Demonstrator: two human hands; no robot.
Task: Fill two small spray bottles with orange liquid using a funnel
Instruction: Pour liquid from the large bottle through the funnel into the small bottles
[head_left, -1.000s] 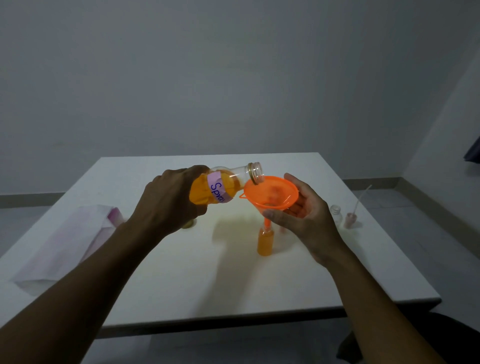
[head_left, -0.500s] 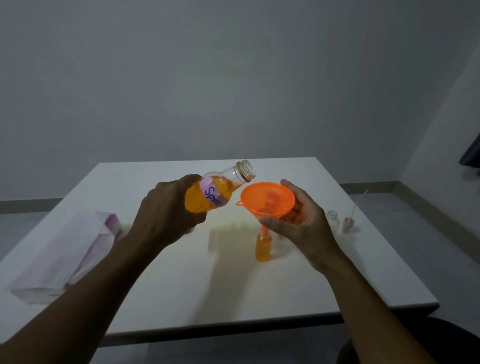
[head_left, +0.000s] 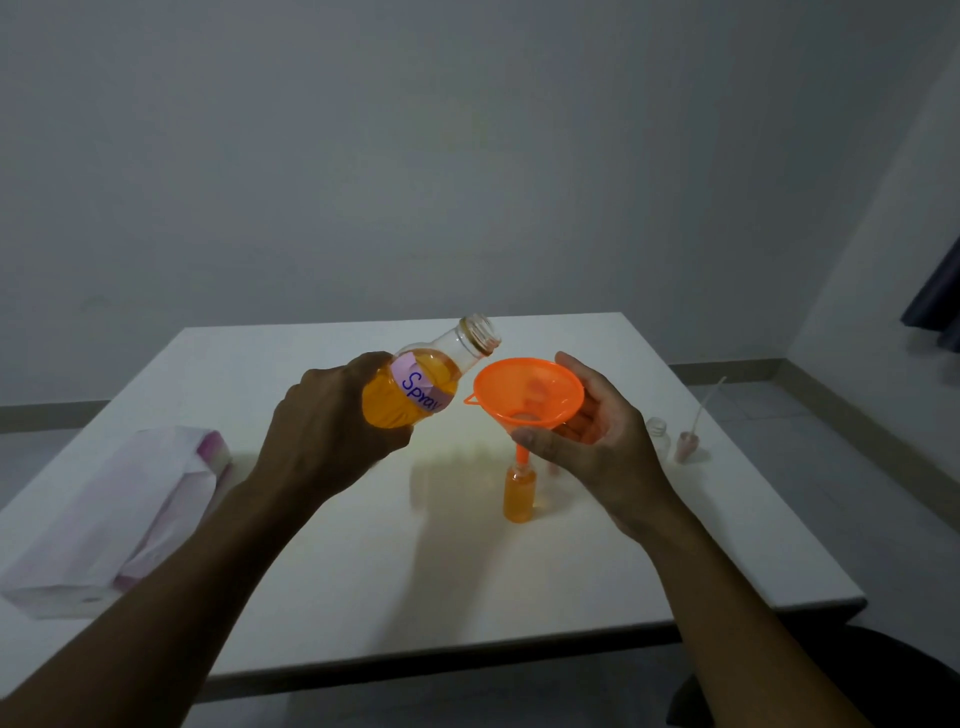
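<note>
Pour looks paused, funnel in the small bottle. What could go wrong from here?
1. The small bottle looks nearly full; more pouring may overflow it.
2. Only the funnel stem steadies it, so lifting with the right hand could tip it.
3. The open bottle in the left hand is tilted and could slosh.

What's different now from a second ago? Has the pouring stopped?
Yes. The left hand has tipped the big bottle back: its mouth, which lay over the funnel rim, now points up and away. Unchanged: the right hand keeps its grip on the funnel, spout in the small spray bottle, which looks nearly full.
</note>
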